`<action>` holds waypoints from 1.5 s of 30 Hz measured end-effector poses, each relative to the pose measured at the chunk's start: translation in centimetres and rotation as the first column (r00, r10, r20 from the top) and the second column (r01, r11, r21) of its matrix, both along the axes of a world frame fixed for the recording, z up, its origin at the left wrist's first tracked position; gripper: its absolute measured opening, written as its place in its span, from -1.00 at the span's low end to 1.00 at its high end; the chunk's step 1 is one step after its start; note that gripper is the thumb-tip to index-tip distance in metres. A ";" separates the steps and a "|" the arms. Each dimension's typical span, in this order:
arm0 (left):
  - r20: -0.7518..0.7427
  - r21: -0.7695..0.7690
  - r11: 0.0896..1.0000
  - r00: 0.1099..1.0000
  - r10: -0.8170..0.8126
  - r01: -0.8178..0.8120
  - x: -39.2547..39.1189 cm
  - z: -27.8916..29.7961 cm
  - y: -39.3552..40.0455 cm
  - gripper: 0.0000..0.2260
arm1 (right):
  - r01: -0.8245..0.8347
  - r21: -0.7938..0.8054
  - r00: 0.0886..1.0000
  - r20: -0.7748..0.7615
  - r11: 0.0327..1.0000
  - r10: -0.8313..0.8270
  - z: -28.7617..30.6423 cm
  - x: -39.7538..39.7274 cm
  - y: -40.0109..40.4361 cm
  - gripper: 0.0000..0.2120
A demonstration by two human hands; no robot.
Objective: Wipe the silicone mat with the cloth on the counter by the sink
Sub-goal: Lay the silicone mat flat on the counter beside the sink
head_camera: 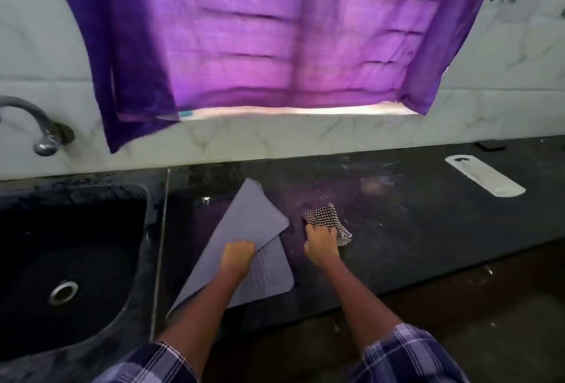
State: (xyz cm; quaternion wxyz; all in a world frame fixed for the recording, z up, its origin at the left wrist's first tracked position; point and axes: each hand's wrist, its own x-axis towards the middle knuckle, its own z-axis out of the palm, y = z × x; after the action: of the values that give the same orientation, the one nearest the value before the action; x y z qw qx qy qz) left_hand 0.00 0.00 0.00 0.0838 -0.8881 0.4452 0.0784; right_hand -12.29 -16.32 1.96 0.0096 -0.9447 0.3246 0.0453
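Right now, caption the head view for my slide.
Left hand folds the grey silicone mat; right hand grips the checked cloth.

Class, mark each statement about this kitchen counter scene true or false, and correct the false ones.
1. The left hand grips the folded grey silicone mat. True.
2. The right hand holds a plain white cloth. False: the checked cloth is dark and white.
3. The sink lies left of the mat. True.
4. The cloth is pressed on the mat. False: it rests on the dark counter beside the mat.
5. A purple curtain hangs above the counter. True.
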 end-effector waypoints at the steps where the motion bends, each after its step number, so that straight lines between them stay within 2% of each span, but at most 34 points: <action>1: 0.001 0.023 1.000 1.000 0.018 -0.018 0.1 -0.3 -0.5 -0.70 | 0.031 -0.003 0.999 -0.037 1.000 -0.031 -0.4 -0.6 -0.6 -0.66; 5: 0.017 0.027 0.999 0.999 0.037 -0.038 1.1 -1.7 -1.9 -0.70 | 0.083 0.001 0.996 -0.029 0.997 -0.083 -2.9 -1.1 -3.3 -0.71; 12: 0.032 0.062 0.998 0.999 0.007 -0.009 1.9 -2.4 -5.2 -0.70 | 0.097 0.109 0.985 0.135 0.989 -0.111 -3.8 1.5 -6.1 -0.66; 17: 0.015 0.083 0.996 0.999 0.036 -0.037 3.1 -2.0 -6.4 -0.69 | 0.156 0.092 0.983 0.086 0.984 -0.164 -4.8 3.2 -7.2 -0.57; 22: -0.014 0.062 0.990 0.992 0.129 -0.127 2.9 -1.9 -6.9 -0.80 | 0.245 0.056 0.968 0.035 0.968 -0.247 -5.1 5.0 -7.2 -0.47; 26: -0.027 0.036 0.987 0.987 0.155 -0.154 3.0 -0.9 -7.1 -0.77 | 0.256 0.048 0.966 0.037 0.966 -0.258 -5.1 5.8 -7.2 -0.58; 29: -0.052 -0.046 0.969 0.970 0.239 -0.241 4.3 0.4 -6.2 -0.76 | 0.252 0.099 0.958 0.112 0.963 -0.263 -5.1 5.6 -7.3 -0.70; 33: -0.034 -0.154 0.933 0.946 0.323 -0.324 7.2 3.1 -3.6 -0.76 | 0.242 0.146 0.938 0.216 0.959 -0.270 -4.7 5.2 -7.7 -0.73; 36: -0.038 -0.210 0.892 0.915 0.401 -0.400 9.8 4.7 -0.9 -0.76 | 0.273 0.231 0.886 0.318 0.934 -0.338 -3.7 5.8 -7.5 -0.74; 39: -0.085 -0.279 0.801 0.845 0.529 -0.530 12.6 5.3 2.3 -0.77 | 0.287 0.373 0.771 0.458 0.883 -0.443 -2.2 7.3 -6.7 -0.73; 41: -0.111 -0.290 0.739 0.789 0.605 -0.608 14.2 5.6 4.3 -0.74 | 0.280 0.483 0.692 0.498 0.830 -0.523 -0.9 8.7 -5.8 -0.74; 45: -0.143 -0.236 0.739 0.775 0.616 -0.631 16.1 5.4 7.3 -0.63 | 0.200 0.639 0.590 0.526 0.742 -0.612 0.9 11.8 -3.2 -0.76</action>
State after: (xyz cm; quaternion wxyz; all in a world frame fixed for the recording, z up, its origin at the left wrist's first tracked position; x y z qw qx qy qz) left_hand 16.08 7.26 5.37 -0.0817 -0.9859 0.1309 0.0649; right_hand -0.49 -19.52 2.90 0.3969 -0.7408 0.4859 -0.2402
